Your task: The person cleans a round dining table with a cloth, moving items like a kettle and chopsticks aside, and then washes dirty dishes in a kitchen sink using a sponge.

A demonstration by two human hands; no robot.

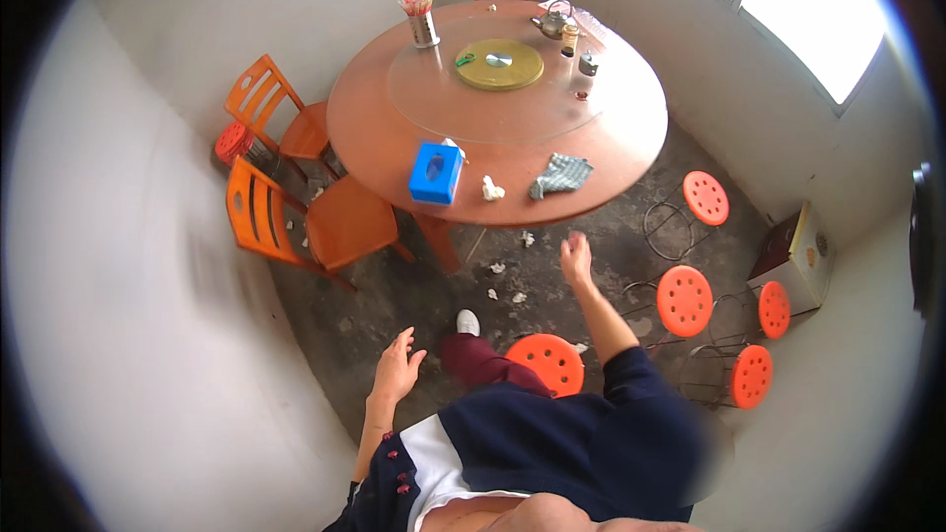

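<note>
My left hand [399,368] hangs over the floor at the lower left, fingers apart, holding nothing. Below the near edge of a round wooden table [355,140] is my right hand [576,258], its fingers curled and blurred; whether anything is in them cannot be told. Nearest to it on the tabletop lies a crumpled checked cloth [563,176]. A crumpled white tissue [492,189] and a blue tissue box [436,176] sit left of the cloth. Farther back, a glass turntable [429,100] carries a round yellow disc [484,77] with a green-handled item on it.
Wooden chairs [351,225] stand left of the table. Red-orange stools [684,301] are at the right, another [547,363] beside my leg. A box [805,258] stands by the right wall. Crumpled tissues [497,267] litter the floor. A teapot [554,22] and a metal holder [423,29] are on the table.
</note>
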